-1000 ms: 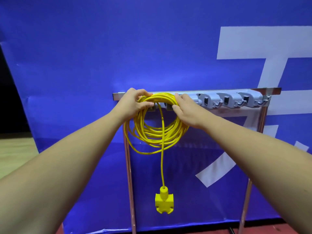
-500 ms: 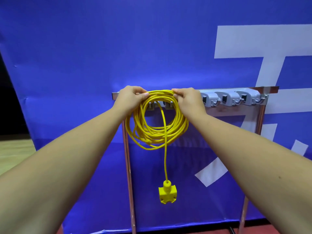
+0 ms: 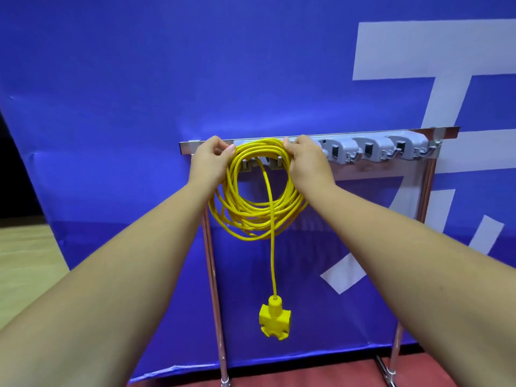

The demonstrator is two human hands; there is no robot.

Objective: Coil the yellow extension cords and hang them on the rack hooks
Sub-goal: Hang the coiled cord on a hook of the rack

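The left hand (image 3: 209,163) has its fingers (image 3: 225,148) curled over the top of the cord (image 3: 251,216), bunching the strands against the thumb. The right hand (image 3: 307,163) grips the same top arc from the other side, fingers (image 3: 290,145) curled round the bundle. Between the two hands the top of the coil lies against the rail (image 3: 363,133) of the rack, over two small hooks (image 3: 275,163) that show through the loop. Whether the strands already sit on them I cannot tell

The rest of the coil hangs below the hands in loose, uneven loops, and one tail drops straight down to the socket (image 3: 275,321), which dangles free in front of the backdrop (image 3: 139,79)

The cord looks light, limp and smooth-skinned: it keeps no shape of its own, so a loop will slip out of any loose grip. It is best held at the top, with every strand gathered, as both hands do now. The socket is the only real weight and will likely swing and pull on its strand, so that strand should be seated on a hook with the others. To the right, the grey holders (image 3: 371,150) hold nothing
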